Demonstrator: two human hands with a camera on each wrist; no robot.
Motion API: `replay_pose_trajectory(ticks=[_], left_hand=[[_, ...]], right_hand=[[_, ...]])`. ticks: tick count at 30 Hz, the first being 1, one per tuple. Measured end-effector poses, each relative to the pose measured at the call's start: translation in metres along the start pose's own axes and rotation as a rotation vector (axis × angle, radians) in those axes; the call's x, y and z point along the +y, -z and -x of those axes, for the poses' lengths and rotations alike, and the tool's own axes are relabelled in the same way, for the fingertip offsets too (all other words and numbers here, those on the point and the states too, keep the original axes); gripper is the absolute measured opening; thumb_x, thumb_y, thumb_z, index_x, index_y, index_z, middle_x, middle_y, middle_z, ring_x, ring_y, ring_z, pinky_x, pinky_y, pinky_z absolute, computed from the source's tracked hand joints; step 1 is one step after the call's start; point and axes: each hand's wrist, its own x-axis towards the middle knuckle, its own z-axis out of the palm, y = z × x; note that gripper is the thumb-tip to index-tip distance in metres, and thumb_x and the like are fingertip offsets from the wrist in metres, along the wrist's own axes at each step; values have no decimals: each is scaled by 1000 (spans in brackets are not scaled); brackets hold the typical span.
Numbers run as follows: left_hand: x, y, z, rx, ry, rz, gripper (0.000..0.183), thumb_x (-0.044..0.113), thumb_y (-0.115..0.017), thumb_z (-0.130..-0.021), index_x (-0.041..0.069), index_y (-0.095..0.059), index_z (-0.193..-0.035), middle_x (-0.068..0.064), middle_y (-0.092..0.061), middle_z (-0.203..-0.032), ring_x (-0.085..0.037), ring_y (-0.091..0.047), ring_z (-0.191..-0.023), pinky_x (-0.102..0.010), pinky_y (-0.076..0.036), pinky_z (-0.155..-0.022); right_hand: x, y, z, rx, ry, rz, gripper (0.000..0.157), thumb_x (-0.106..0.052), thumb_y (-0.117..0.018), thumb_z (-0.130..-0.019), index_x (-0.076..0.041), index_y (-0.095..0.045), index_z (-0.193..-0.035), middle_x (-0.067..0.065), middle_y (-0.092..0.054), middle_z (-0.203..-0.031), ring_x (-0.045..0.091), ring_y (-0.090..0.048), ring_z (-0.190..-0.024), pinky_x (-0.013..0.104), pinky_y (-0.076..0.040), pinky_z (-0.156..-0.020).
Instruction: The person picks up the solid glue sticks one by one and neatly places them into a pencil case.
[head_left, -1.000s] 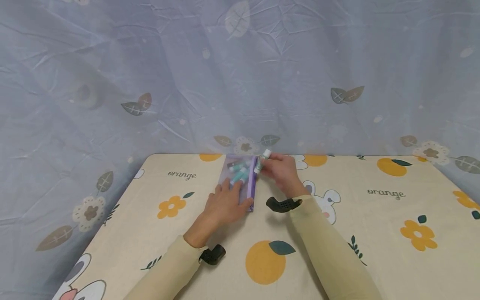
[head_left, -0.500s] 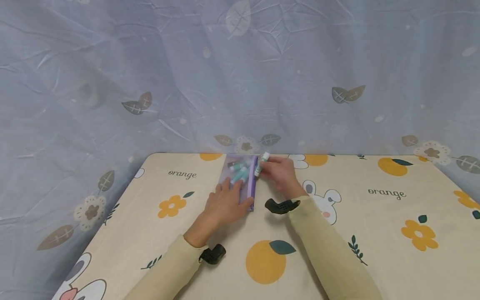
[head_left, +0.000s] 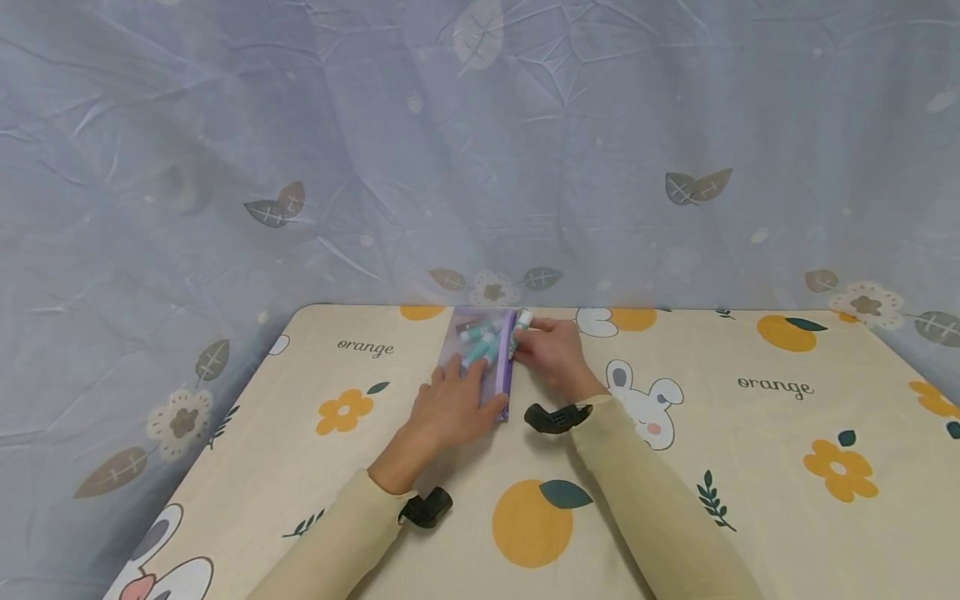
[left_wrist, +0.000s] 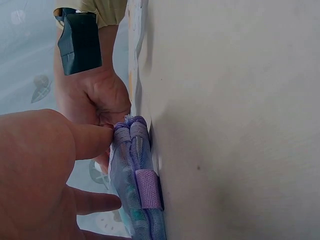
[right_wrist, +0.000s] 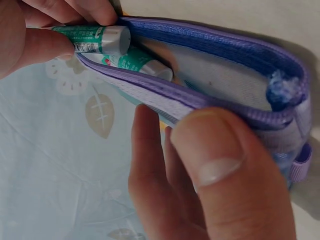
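A purple see-through zip pouch [head_left: 503, 367] lies near the table's back edge, its open zipped mouth facing right. Several green-and-white glue sticks [head_left: 480, 348] show through its top. My left hand [head_left: 450, 408] rests on the pouch with fingers spread. In the right wrist view the left thumb [right_wrist: 215, 145] lies against the mouth's rim, which gapes wide at the near end. Between thumb and fingers, my right hand [head_left: 555, 354] pinches another glue stick [right_wrist: 115, 40] at the far end of the mouth. Just beneath it, one glue stick [right_wrist: 140, 65] lies inside the pouch.
A cream tablecloth [head_left: 532, 525] printed with oranges, flowers and rabbits covers the table. Behind it hangs a pale blue-grey curtain [head_left: 480, 167] with leaf prints. Each wrist wears a black camera, the left one [head_left: 426, 507] low over the cloth.
My right hand has come slightly nearer and to the left, bringing the glue stick down against the pouch's mouth. The left hand and pouch have stayed in place.
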Motion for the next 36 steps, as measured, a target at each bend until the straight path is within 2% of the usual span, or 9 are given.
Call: replay_pose_trajectory(ticks=[7, 14, 19, 22, 25, 29, 32, 36], left_hand=[[0, 0, 0, 7, 0, 4, 72, 51, -57, -105, 11, -41, -163, -27, -31, -170, -50, -35, -153, -70, -35, -118], [-1, -1, -1, 11, -9, 0, 71, 51, -56, -105, 11, -42, -162, -27, -34, -168, -49, -39, -150, -69, -37, -116], [-1, -2, -2, 7, -8, 0, 71, 51, -56, -106, 11, -41, -163, -26, -33, -169, -49, -39, -150, -69, -37, -117], [-1, -2, -2, 8, -7, -2, 71, 51, -56, -106, 12, -41, -163, -26, -33, -169, -49, -39, -150, -69, -37, -117], [-1, -3, -3, 12, -8, -3, 71, 51, -57, -106, 12, -41, -163, -26, -33, -169, -49, -39, -150, -69, -37, -116], [-1, -2, -3, 14, -9, -7, 71, 51, -56, -106, 13, -40, -163, -26, -33, -169, -49, -40, -149, -69, -38, -115], [0, -1, -2, 13, -6, -7, 71, 51, -56, -106, 12, -40, -163, -26, -33, -169, -48, -40, -150, -68, -38, -115], [-1, -1, -2, 11, -1, -8, 71, 51, -56, -106, 13, -40, -163, -26, -33, -169, -48, -39, -150, -68, -38, -116]], right_hand=[[-1, -4, 3, 17, -11, 50, 43, -7, -72, -99, 4, -65, -140, 28, -71, -130, 20, -74, -102, 36, -62, -94], [1, -11, 2, 85, 12, 119, 43, -8, -77, -96, 4, -69, -136, 27, -73, -127, 31, -78, -110, 34, -63, -88], [2, -13, 2, 111, 8, 136, 44, -8, -79, -94, 4, -69, -135, 27, -74, -126, 32, -78, -110, 31, -63, -85], [3, -16, 2, 106, 2, 126, 41, -6, -78, -94, 3, -70, -134, 27, -74, -126, 30, -79, -106, 30, -64, -83], [4, -19, 3, 95, 0, 120, 39, -5, -77, -95, 1, -71, -132, 26, -76, -122, 21, -80, -95, 27, -64, -80], [5, -23, 4, 104, 4, 133, 37, -6, -75, -96, -3, -73, -132, 22, -78, -119, 9, -75, -83, 23, -62, -76], [5, -24, 5, 121, 0, 143, 35, -7, -75, -96, -4, -74, -131, 20, -79, -118, 8, -74, -82, 22, -62, -75], [3, -25, 6, 141, 4, 123, 32, -4, -76, -95, -3, -76, -127, 22, -79, -115, 13, -78, -86, 25, -63, -77]])
